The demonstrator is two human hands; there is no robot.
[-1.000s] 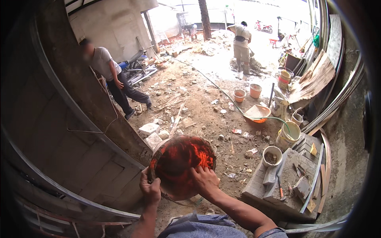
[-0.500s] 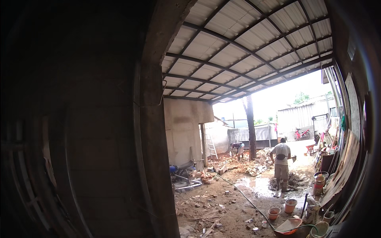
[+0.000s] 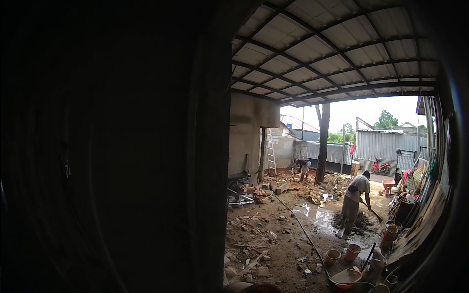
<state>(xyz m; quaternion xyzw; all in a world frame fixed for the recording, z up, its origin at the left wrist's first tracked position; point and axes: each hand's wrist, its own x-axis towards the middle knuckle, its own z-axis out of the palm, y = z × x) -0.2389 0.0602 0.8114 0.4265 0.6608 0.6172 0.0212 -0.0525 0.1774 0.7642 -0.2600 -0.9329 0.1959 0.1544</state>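
Neither of my hands shows in the head view. Closest to me are a dark wall (image 3: 122,146) and a concrete post (image 3: 210,161). At the lower right stand two orange buckets, one smaller bucket (image 3: 333,257) and one taller bucket (image 3: 352,252). Beside them lies a wide orange basin (image 3: 346,277). A green hose (image 3: 305,229) runs across the dirt toward it. Farther off, a co-worker (image 3: 359,188) bends over a mound of wet mud (image 3: 362,222), both hands on a shovel (image 3: 373,212). A dark reddish rounded thing (image 3: 259,287) shows at the bottom edge; its kind is unclear.
Rubble and broken wood cover the ground (image 3: 264,234). A second person (image 3: 304,166) stoops near a tree trunk (image 3: 323,141). A ladder (image 3: 271,151) leans at the wall. Boards (image 3: 420,219) line the right side, with a wheelbarrow (image 3: 388,184) beyond. A puddle (image 3: 320,217) lies near the mud.
My view has turned left, so the yard sits farther right, and the picture is darker. The co-worker has bent forward, and the shovel now reaches down to the right beside the mud.
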